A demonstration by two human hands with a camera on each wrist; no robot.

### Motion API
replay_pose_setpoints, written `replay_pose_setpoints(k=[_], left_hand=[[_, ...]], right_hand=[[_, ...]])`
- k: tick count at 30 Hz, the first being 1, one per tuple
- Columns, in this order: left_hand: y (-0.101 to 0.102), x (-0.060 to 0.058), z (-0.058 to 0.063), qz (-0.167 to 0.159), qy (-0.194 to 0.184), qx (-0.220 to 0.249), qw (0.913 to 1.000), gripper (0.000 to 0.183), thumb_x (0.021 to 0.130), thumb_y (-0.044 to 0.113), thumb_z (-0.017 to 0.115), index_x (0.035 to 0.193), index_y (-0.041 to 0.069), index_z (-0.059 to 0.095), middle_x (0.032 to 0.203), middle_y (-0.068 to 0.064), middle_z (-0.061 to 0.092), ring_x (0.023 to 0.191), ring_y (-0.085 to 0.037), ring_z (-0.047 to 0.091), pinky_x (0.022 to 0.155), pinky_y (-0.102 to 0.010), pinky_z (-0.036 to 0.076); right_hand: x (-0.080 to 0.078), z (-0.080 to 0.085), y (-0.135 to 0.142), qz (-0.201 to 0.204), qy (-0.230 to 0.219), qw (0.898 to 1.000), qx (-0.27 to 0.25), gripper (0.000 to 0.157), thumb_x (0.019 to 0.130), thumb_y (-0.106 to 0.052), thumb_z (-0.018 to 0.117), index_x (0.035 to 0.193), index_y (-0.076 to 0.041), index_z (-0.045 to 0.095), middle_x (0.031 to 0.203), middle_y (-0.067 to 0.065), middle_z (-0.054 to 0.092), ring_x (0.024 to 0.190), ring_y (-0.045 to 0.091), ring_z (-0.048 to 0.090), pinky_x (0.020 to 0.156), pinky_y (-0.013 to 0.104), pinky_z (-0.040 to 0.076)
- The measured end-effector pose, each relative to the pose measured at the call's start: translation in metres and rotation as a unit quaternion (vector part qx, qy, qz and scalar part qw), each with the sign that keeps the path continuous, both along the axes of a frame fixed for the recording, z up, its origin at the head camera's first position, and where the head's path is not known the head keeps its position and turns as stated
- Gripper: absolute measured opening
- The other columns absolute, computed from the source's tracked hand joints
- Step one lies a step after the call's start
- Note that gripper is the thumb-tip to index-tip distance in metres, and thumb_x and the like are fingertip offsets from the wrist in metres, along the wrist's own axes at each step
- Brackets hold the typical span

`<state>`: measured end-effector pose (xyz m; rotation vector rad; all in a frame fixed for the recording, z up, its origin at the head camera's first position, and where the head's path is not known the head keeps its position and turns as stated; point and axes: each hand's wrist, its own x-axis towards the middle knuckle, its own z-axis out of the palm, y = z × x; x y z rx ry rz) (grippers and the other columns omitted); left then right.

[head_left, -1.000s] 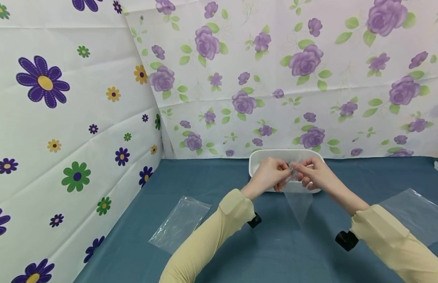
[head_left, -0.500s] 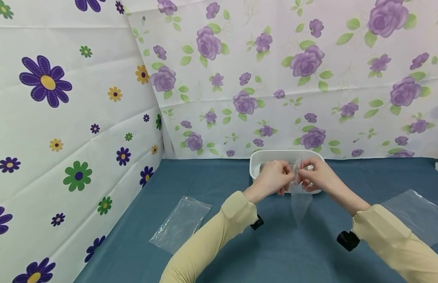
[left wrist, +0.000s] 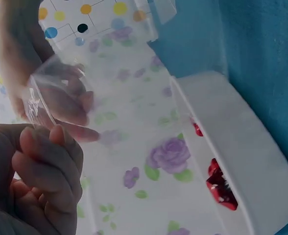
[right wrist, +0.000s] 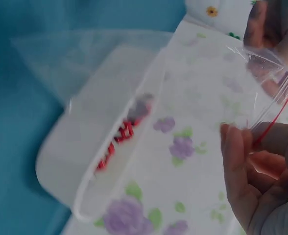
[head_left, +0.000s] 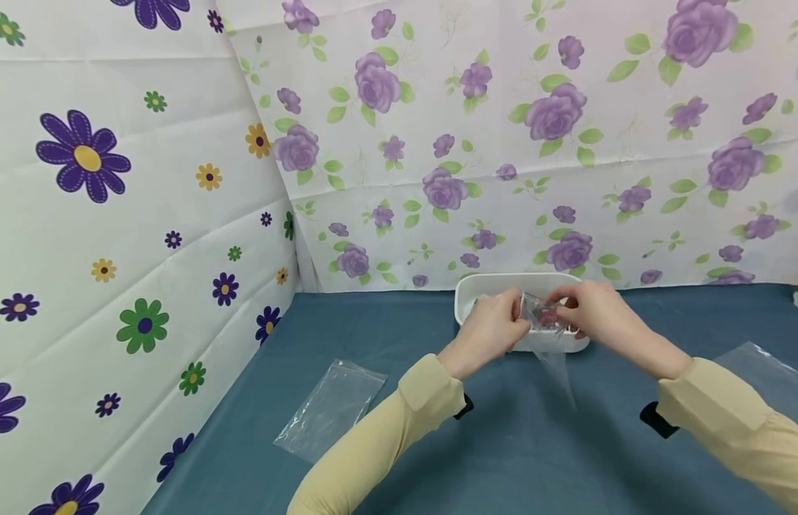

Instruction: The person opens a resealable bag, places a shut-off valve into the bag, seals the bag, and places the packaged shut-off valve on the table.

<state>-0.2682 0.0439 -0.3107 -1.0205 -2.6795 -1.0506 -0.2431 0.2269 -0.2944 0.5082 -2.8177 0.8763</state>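
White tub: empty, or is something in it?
Not empty: both wrist views show red pieces inside the tub. How full it is, I cannot tell.

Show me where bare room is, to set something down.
Blue cloth lies bare between the left bag and white box, also behind the right bag. Crowded: over the box, where left hand and right hand hold a third bag.

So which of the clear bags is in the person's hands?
The middle bag, pinched by the left hand and the right hand, its lower end hanging down. The left-side bag and the right-side bag lie on the blue cloth.
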Motion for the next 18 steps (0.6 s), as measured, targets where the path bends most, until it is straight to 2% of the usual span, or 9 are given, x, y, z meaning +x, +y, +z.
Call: replay_pose_setpoints(k=[2, 4, 7, 9, 11, 18], left_hand=[[-0.001, 0.003, 0.001, -0.006, 0.034, -0.004, 0.9994, 0.022, 0.087, 0.005, 0.055, 0.070, 0.011, 0.043, 0.052, -0.001, 0.044, 0.038, -0.010, 0.041, 0.039, -0.020, 0.032], [-0.001, 0.007, 0.002, -0.010, 0.070, -0.005, 0.9974, 0.024, 0.087, 0.004, 0.055, 0.067, 0.011, 0.042, 0.052, -0.001, 0.040, 0.039, -0.010, 0.038, 0.039, -0.019, 0.028], [-0.001, 0.013, 0.005, -0.015, 0.117, -0.003, 0.9930, 0.027, 0.087, 0.004, 0.055, 0.065, 0.011, 0.040, 0.051, 0.000, 0.036, 0.038, -0.009, 0.034, 0.040, -0.018, 0.025], [0.000, 0.017, 0.006, -0.016, 0.136, -0.003, 0.9906, 0.028, 0.086, 0.004, 0.055, 0.064, 0.011, 0.039, 0.050, 0.000, 0.035, 0.038, -0.009, 0.032, 0.040, -0.018, 0.023], [0.001, 0.020, 0.007, -0.014, 0.147, -0.006, 0.9890, 0.028, 0.086, 0.005, 0.055, 0.064, 0.012, 0.039, 0.050, 0.001, 0.035, 0.038, -0.007, 0.032, 0.040, -0.017, 0.024], [0.003, 0.027, 0.006, 0.002, 0.157, -0.019, 0.9874, 0.027, 0.085, 0.008, 0.057, 0.065, 0.013, 0.040, 0.052, 0.002, 0.037, 0.039, -0.005, 0.034, 0.040, -0.016, 0.026]], right_hand=[[0.001, 0.004, 0.002, 0.002, 0.038, 0.998, 0.041, 0.020, 0.088, 0.003, 0.052, 0.105, 0.007, 0.062, 0.064, 0.002, 0.057, 0.047, 0.013, 0.051, 0.042, 0.029, 0.042], [0.001, 0.006, 0.002, 0.001, 0.087, 0.993, 0.084, 0.020, 0.088, 0.005, 0.050, 0.103, 0.005, 0.064, 0.058, -0.001, 0.052, 0.044, 0.010, 0.047, 0.040, 0.028, 0.037], [0.000, 0.009, 0.002, -0.008, 0.158, 0.978, 0.138, 0.019, 0.088, 0.006, 0.049, 0.098, 0.002, 0.065, 0.050, -0.003, 0.040, 0.040, 0.011, 0.037, 0.039, 0.028, 0.028], [-0.002, 0.010, 0.001, -0.014, 0.187, 0.970, 0.156, 0.018, 0.088, 0.008, 0.050, 0.096, 0.003, 0.065, 0.049, -0.003, 0.036, 0.041, 0.012, 0.034, 0.041, 0.028, 0.026], [-0.003, 0.011, 0.001, -0.021, 0.199, 0.966, 0.166, 0.018, 0.086, 0.010, 0.051, 0.095, 0.003, 0.066, 0.049, -0.002, 0.035, 0.042, 0.014, 0.032, 0.042, 0.029, 0.025], [-0.007, 0.013, 0.001, -0.010, 0.194, 0.970, 0.148, 0.014, 0.085, 0.008, 0.055, 0.093, 0.005, 0.067, 0.062, 0.004, 0.054, 0.048, 0.014, 0.045, 0.044, 0.030, 0.038]])
